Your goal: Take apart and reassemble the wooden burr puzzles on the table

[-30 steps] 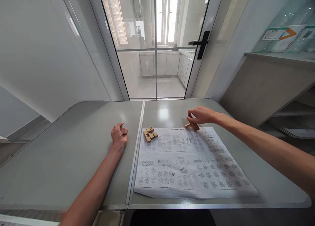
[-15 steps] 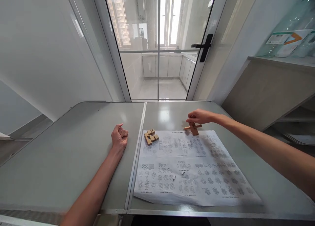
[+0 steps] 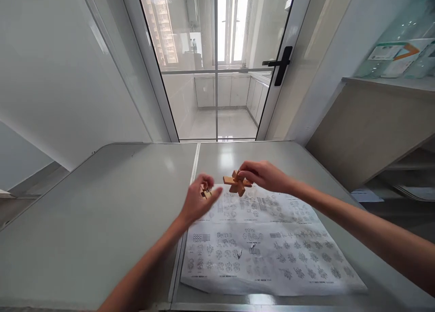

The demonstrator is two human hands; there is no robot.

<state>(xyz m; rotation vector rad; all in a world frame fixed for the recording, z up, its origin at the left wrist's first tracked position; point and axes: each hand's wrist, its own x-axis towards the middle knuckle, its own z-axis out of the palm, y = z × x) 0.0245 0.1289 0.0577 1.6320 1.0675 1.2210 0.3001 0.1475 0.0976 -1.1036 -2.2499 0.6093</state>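
A cross-shaped wooden burr puzzle (image 3: 235,185), its pieces sticking out several ways, is pinched in the fingers of my right hand (image 3: 263,175). It is raised over the back edge of the printed paper sheet (image 3: 251,235). My left hand (image 3: 200,199) is just left of it, apart from it, with the thumb stretched away from the curved fingers. Behind that hand, partly hidden, shows a second puzzle of pale wooden blocks (image 3: 205,193); whether the fingers touch it is not clear. Rows of small diagrams cover the sheet.
The grey table (image 3: 112,221) has a metal seam running front to back, left of the sheet. Beyond the far edge stands a glass door with a black handle (image 3: 280,65). On the right, a shelf holds large clear bottles (image 3: 394,54).
My left hand has left the table, moved right and uncurled from a fist. My right hand has lifted the burr puzzle and carried it left. The view has shifted slightly.
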